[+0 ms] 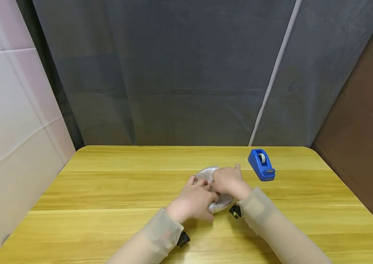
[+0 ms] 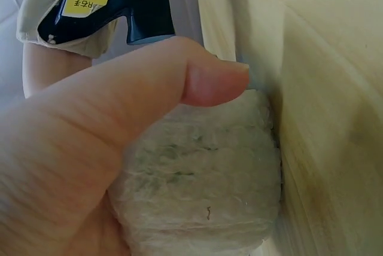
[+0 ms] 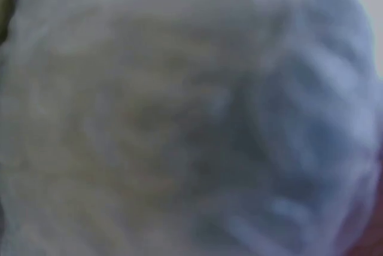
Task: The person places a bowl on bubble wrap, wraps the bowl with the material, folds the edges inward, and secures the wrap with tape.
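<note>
A bundle in clear bubble wrap (image 1: 221,206) sits on the table between both hands. My left hand (image 1: 194,201) holds it from the left, with the fingers bent over its top. In the left wrist view, the thumb (image 2: 197,76) lies along the side of the rounded bundle (image 2: 203,184), and faint dark marks show through the plastic. From the right, my right hand (image 1: 227,180) reaches over and grips the wrap near the top, its fingertips partly hidden. Blurred plastic (image 3: 179,118) fills the right wrist view. What the wrap encloses cannot be made out.
A blue tape dispenser (image 1: 261,165) with a roll in it stands behind and to the right of the hands. The wooden table (image 1: 107,190) meets a dark grey curtain (image 1: 186,73) at the back, a white panel at left and a brown one at right.
</note>
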The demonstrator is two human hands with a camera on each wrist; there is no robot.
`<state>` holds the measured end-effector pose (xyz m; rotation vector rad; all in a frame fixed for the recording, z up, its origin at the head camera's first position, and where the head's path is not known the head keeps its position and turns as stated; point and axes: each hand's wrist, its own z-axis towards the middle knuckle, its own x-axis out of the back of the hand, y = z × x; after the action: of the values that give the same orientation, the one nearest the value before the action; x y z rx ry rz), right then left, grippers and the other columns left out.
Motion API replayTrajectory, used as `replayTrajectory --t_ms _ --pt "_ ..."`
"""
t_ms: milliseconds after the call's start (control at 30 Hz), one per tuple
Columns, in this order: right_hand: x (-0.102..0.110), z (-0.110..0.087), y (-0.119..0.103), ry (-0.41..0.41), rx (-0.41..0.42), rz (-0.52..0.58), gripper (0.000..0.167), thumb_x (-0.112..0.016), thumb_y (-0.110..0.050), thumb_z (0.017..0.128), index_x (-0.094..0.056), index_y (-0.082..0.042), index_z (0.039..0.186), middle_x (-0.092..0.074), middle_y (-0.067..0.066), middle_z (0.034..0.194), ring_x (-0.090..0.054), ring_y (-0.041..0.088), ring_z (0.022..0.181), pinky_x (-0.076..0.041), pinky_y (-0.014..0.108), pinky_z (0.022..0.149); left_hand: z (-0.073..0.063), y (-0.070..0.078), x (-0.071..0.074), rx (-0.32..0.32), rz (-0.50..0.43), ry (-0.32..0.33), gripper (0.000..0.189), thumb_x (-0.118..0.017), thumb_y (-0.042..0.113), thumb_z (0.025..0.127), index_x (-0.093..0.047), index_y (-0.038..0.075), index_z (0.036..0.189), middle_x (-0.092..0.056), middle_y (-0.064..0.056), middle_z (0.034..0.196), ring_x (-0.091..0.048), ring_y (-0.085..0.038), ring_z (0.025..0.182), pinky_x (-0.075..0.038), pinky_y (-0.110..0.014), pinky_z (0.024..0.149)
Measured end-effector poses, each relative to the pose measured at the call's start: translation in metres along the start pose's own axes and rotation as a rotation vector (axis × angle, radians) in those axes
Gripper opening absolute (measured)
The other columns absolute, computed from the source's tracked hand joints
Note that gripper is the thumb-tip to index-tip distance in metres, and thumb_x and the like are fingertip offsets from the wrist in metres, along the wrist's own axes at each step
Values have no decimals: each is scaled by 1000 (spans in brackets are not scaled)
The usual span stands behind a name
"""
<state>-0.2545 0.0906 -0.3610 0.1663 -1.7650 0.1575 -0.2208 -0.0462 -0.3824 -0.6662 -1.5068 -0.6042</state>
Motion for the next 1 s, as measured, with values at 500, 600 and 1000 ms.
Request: replayTrajectory --t_ms 500,600,1000 --pt "5 5 0 -45 -2 -73 34 -55 -33 97 -58 -18 67 -64 2 80 -60 24 80 -23 64 105 1 1 -3 -9 51 16 47 -80 43 65 -68 40 110 -64 11 119 -43 -15 117 -26 -48 104" --pt "6 5 -1 -59 0 -82 34 -54 -33 97 -59 -18 67 -64 2 79 -61 25 81 -22 64 106 1 1 -2 -11 57 23 46 -80 42 65 -68 40 109 -65 12 117 -43 -15 116 -27 -48 103" --pt "10 5 2 -89 17 -44 43 -52 -34 98 -62 -16 60 -63 1 72 -60 22 77 -22 65 107 1 1 -3 -15 47 29 39 -80 42 64 -67 39 100 -66 11 112 -43 -16 115 -27 -49 104"
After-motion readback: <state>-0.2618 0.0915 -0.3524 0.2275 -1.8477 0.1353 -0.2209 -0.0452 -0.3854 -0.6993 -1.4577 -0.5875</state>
